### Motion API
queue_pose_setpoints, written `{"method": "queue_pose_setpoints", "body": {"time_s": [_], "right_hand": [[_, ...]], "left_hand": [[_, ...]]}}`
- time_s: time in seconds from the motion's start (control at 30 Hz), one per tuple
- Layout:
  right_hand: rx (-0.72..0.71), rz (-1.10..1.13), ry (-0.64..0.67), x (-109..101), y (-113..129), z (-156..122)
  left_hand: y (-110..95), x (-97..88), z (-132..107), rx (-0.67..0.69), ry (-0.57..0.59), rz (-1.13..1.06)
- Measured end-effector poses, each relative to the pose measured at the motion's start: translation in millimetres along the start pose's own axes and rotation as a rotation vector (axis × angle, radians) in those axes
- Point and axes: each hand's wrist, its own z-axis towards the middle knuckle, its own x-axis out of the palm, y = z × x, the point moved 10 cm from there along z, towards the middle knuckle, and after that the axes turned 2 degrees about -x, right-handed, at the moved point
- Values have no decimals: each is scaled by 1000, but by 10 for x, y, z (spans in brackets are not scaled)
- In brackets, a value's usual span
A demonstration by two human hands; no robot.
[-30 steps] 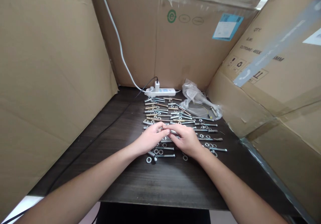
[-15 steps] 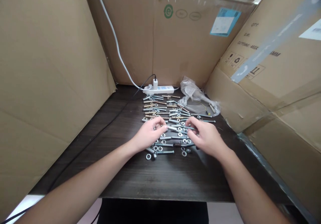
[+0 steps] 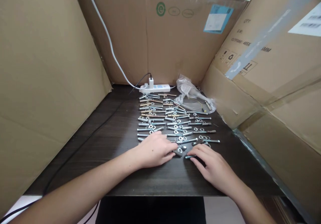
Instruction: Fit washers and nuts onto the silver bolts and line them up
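Note:
Rows of metal bolts, nuts and washers lie on a dark wooden table. My left hand rests at the near end of the rows, palm down and fingers pressed together. A small dark metal part shows at its fingertips. My right hand lies to the right and nearer me, its fingertips pinched on the end of a silver bolt that lies on the table. A gap of a few centimetres separates the two hands.
Cardboard walls stand on the left, at the back and on the right. A white power strip with a white cable and a crumpled plastic bag lie at the back. A black cable crosses the table's left side.
Both hands were joined over the middle rows, then drew apart and came down to the near end of the rows. The camera view tilted slightly.

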Motion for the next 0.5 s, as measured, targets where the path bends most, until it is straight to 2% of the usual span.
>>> {"method": "queue_pose_setpoints", "body": {"time_s": [0.3, 0.5], "right_hand": [[-50, -57, -25, 42, 2, 82], [-36, -53, -65, 11, -23, 105]], "left_hand": [[58, 76, 89, -59, -27, -2], [39, 127, 126, -33, -16, 155]]}}
